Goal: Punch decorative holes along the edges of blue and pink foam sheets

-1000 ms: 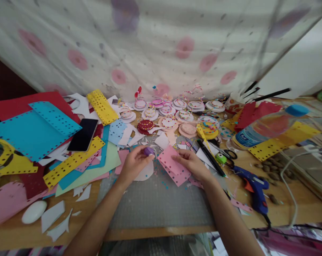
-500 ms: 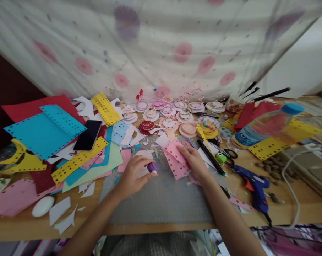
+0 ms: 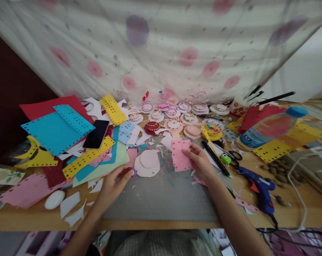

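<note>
My left hand [image 3: 116, 181] pinches a small purple hole punch [image 3: 133, 172] just left of a white paper hat shape [image 3: 147, 164], a small disc lying on a larger one. My right hand [image 3: 199, 160] holds a pink paper piece [image 3: 180, 155] by its right side, thumb on top; small holes run along the paper's edges. Both hands are over the grey cutting mat [image 3: 161, 202]. Tiny pink and blue paper bits are scattered between them.
Small decorated paper hats [image 3: 174, 124] line the back. At left lie coloured papers [image 3: 54, 131] and a phone [image 3: 97, 134]. On the right are black scissors [image 3: 234, 155], a blue glue gun [image 3: 262, 188], a bottle [image 3: 269, 128] and a brush cup [image 3: 238, 106].
My left hand has moved left and down with the purple punch, uncovering the white discs. The pink paper in my right hand is now turned more upright and flat. The view has shifted slightly.
</note>
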Demonstrator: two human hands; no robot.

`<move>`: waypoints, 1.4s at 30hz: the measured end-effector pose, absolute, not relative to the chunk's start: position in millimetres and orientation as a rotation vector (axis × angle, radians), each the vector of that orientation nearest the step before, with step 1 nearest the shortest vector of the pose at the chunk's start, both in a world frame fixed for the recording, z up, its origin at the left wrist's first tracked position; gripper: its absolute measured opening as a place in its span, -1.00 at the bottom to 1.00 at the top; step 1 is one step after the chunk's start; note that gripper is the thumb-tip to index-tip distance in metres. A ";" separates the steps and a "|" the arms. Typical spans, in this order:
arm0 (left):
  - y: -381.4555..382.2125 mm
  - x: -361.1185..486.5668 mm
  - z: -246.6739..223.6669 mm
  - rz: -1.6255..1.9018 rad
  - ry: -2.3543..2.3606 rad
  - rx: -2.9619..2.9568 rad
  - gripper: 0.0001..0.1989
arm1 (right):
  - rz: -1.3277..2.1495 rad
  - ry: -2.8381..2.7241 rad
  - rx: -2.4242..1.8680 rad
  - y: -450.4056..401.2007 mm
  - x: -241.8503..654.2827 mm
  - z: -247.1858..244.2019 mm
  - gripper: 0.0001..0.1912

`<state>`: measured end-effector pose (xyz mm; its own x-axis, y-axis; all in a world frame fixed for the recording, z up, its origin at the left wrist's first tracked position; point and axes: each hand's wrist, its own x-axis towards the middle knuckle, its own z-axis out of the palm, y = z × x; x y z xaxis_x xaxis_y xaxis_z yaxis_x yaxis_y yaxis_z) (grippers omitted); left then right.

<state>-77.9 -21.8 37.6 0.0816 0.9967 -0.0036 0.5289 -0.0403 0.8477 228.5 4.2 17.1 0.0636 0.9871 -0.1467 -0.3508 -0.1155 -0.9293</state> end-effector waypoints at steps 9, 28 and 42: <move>-31.8 -99.7 34.5 0.757 1.569 1.888 -0.73 | 1.185 -0.728 -1.154 -32.1 240.3 55.2 -0.83; -34.9 -100.0 12.3 0.684 1.408 2.324 -0.74 | 1.306 -0.816 -1.219 -94.3 224.6 47.5 -0.76; -53.5 -39.1 62.4 1.086 1.293 1.805 -0.72 | 1.340 -1.024 -1.068 -83.8 179.4 44.1 -0.69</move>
<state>-39.1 -53.5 62.4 0.1676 0.9544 0.2472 0.4083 -0.2954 0.8637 179.4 -83.8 44.1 -0.0083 0.9992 -0.0401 -0.2235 -0.0410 -0.9738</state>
